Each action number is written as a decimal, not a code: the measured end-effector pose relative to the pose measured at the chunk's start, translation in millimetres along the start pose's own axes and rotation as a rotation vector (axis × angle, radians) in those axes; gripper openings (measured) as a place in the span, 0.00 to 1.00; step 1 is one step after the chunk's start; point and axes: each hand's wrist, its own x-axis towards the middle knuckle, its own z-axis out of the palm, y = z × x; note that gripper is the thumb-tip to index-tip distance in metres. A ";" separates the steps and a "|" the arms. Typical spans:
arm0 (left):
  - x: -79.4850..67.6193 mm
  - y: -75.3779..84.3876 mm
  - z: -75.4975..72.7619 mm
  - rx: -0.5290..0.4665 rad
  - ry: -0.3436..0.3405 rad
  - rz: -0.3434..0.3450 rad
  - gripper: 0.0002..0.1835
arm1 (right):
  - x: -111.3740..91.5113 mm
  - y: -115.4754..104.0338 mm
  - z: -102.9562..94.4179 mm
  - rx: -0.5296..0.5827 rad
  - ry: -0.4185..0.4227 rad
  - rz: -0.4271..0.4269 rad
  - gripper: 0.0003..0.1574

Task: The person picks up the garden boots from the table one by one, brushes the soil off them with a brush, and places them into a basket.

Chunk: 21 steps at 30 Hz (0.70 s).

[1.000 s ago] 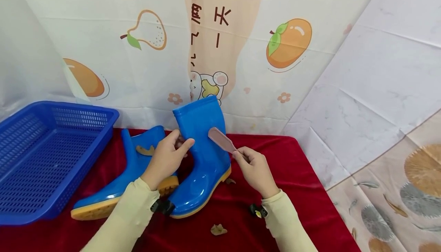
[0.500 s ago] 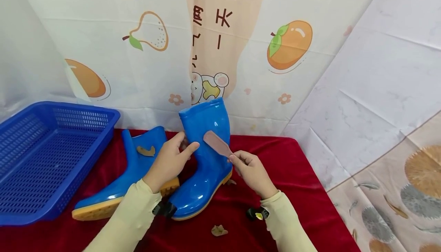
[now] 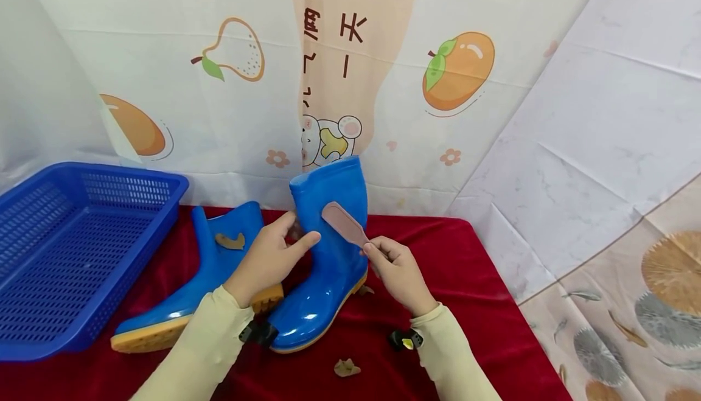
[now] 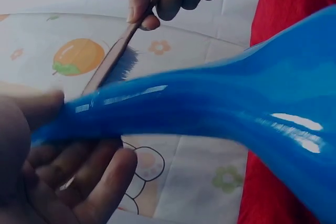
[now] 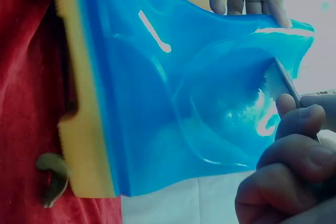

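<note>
A blue rain boot (image 3: pixel 332 270) with a yellow sole stands on the red cloth, toe toward me. My left hand (image 3: pixel 265 262) holds its shaft from the left; in the left wrist view, thumb and fingers lie on opposite sides of the boot shaft (image 4: pixel 173 106). A brush (image 3: pixel 344 223) with a flat pinkish back is pinched by its handle in my right hand (image 3: pixel 398 270). Its pale bristles (image 5: pixel 272 82) face the shaft's side in the right wrist view. Left of my left arm, a second blue boot (image 3: pixel 216 276) lies on its side with a brown scrap (image 3: pixel 230 241) on it.
A blue perforated basket (image 3: pixel 93 328) stands at the left. One curled brown scrap (image 3: pixel 347 367) lies on the red cloth (image 3: pixel 465 303) in front, another (image 3: pixel 364 290) by the boot's heel. A printed curtain (image 3: pixel 230 115) hangs close behind.
The upright boot's shaft has leaned slightly to the right, with my left hand following. The brush has shifted a little left across the shaft. The second boot and basket have stayed put.
</note>
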 end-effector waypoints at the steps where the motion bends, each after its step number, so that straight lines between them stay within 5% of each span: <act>1: -0.2 1.4 1.2 0.001 -0.010 0.007 0.27 | 0.4 3.7 -0.2 0.021 -0.006 0.009 0.23; 5: 0.1 3.1 3.4 0.027 -0.021 -0.004 0.33 | -0.1 4.2 -3.3 0.068 -0.073 0.110 0.26; 13: 4.3 -10.1 -8.8 0.075 0.084 -0.061 0.19 | 4.1 27.8 -4.5 -0.027 -0.145 0.290 0.27; 17: 3.5 -12.8 -11.5 0.080 0.092 -0.065 0.20 | 5.8 29.4 -3.9 -0.014 -0.108 0.243 0.25; 21: 1.9 -6.5 -5.9 0.031 -0.007 -0.015 0.24 | 5.1 21.2 -4.9 0.066 -0.038 0.069 0.23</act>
